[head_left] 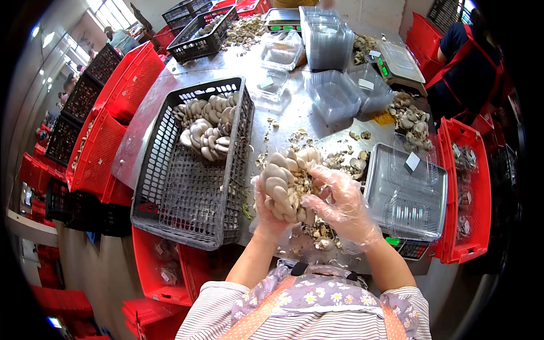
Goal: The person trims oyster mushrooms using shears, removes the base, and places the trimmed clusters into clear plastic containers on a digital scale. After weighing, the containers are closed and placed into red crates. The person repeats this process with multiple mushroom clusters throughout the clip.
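Above the metal table, a large cluster of grey-white oyster mushrooms [279, 184] is held up in front of me. My left hand [267, 212], in a clear plastic glove, is wrapped round its left and lower side. On the other side, my gloved right hand [343, 201] grips the stem side with thumb and fingers; its fingertips are partly hidden. Beneath my hands lie trimmed mushroom scraps [320, 235]. To the left, a black plastic crate [190, 195] has more oyster mushroom clusters [207, 127] at its far end.
Right of my hands, a clear lidded tray [405, 190] rests on a digital scale [411, 249]. Stacked clear containers [328, 42] stand at the back. Red crates [464, 192] flank the table [277, 133]. At the far right is a person in dark clothing [467, 68].
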The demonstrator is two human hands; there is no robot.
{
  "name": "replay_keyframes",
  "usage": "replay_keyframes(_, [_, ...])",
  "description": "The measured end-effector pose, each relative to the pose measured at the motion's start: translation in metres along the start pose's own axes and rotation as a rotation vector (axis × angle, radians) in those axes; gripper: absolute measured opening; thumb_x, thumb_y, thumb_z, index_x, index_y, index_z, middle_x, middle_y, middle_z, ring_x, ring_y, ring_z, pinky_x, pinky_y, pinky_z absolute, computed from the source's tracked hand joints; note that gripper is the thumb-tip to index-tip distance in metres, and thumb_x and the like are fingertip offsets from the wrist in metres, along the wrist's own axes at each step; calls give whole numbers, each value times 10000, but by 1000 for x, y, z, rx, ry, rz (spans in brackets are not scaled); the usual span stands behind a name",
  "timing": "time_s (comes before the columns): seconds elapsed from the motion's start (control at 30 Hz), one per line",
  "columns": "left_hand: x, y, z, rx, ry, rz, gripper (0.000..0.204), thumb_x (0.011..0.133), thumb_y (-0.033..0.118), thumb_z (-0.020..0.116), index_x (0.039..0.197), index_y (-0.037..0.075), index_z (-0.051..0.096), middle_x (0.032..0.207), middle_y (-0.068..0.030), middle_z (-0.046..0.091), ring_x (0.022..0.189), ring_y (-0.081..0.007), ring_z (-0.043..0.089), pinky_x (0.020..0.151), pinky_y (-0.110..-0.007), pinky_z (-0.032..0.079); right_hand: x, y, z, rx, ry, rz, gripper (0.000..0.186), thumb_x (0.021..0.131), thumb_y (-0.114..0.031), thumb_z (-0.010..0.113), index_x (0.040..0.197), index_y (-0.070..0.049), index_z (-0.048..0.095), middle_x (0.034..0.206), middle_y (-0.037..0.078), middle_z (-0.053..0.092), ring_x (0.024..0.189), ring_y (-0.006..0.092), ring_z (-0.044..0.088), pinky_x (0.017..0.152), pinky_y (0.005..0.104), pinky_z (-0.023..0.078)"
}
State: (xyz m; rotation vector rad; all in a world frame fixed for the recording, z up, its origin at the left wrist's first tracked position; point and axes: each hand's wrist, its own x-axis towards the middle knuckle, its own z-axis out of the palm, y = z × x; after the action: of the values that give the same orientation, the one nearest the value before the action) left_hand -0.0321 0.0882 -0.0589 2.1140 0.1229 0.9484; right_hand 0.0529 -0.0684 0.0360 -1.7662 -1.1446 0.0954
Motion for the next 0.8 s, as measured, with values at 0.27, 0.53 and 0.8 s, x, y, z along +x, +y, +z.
replay_keyframes(0.27, [13, 10, -18, -520, 151, 113, 304, 847, 216, 680, 638, 127, 478, 747, 8, 513, 740, -213, 508, 747, -389, 527, -5, -3, 22, 445, -52, 307, 474, 863, -58, 744, 1277, -27, 515, 1022, 42, 567, 781, 86, 567, 713, 263, 527])
replay_keyframes(0.53, [-10, -2, -22, -895, 244, -410, 310, 946, 297, 589, 714, 105, 515, 793, 17, 546, 784, -196, 530, 803, -359, 510, -9, 10, 38, 748, -18, 563, 400, 912, -107, 694, 1257, 0, 522, 1064, 82, 621, 936, 143, 625, 814, 308, 532])
replay_keyframes(0.8, [-48, -38, -25, -950, 238, -641, 635, 1011, 556, 396, 1519, 180, 330, 1521, -102, 370, 1337, -303, 408, 1078, -424, 399, -35, 42, -14, -98, 42, 491, 324, 995, -203, 603, 1252, -7, 571, 948, 134, 674, 767, 228, 685, 666, 365, 571])
